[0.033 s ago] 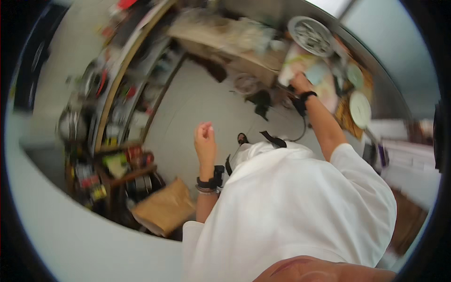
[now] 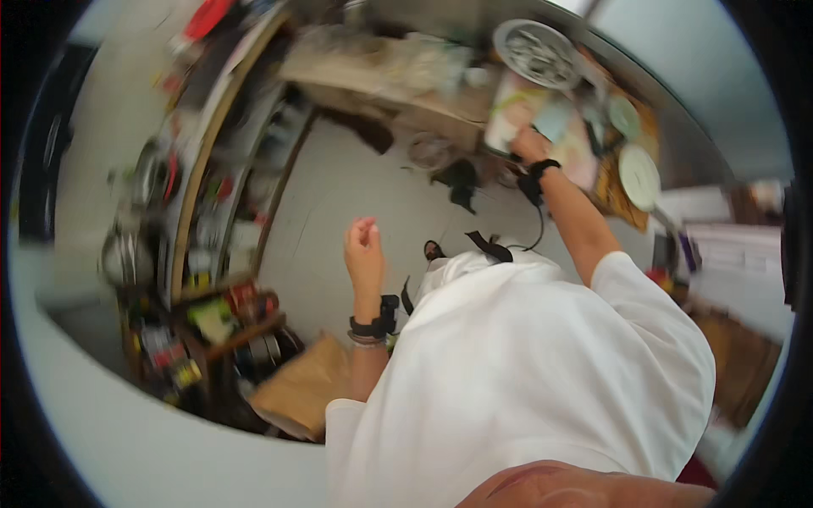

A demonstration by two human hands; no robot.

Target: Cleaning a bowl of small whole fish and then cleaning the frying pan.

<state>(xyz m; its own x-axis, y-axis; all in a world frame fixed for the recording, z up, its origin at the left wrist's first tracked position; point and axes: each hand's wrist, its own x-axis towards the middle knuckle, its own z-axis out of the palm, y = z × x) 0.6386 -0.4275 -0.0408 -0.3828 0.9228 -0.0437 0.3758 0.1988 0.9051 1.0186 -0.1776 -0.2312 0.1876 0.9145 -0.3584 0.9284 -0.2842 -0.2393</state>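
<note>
Cutting board [image 2: 577, 161], pale and pinkish with a yellow-green patch, lies between one and two o'clock from the middle of the view, the right hand [image 2: 531, 146] over its half-past-seven side. Progress can be judged only in part: the round bowl [image 2: 501, 44] at one o'clock, just beyond the board, already holds many silvery grey pieces [image 2: 542, 61], while a flat pale-green thing [image 2: 554, 120] is over the board, just beside the hand at its one o'clock. How much is left cannot be told, since blur hides what is under the fingers. The right forearm runs out from the sleeve toward eleven o'clock, a black band [image 2: 546, 168] at the wrist; the hand looks curled, but whether it grips anything I cannot tell. The left hand [image 2: 363, 241] hangs near the centre, toward nine o'clock, over the floor [image 2: 313, 203] and well apart from the board. Its forearm points to twelve, fingers bent loosely inward; nothing shows in them, though how tightly they close is unclear.
</note>
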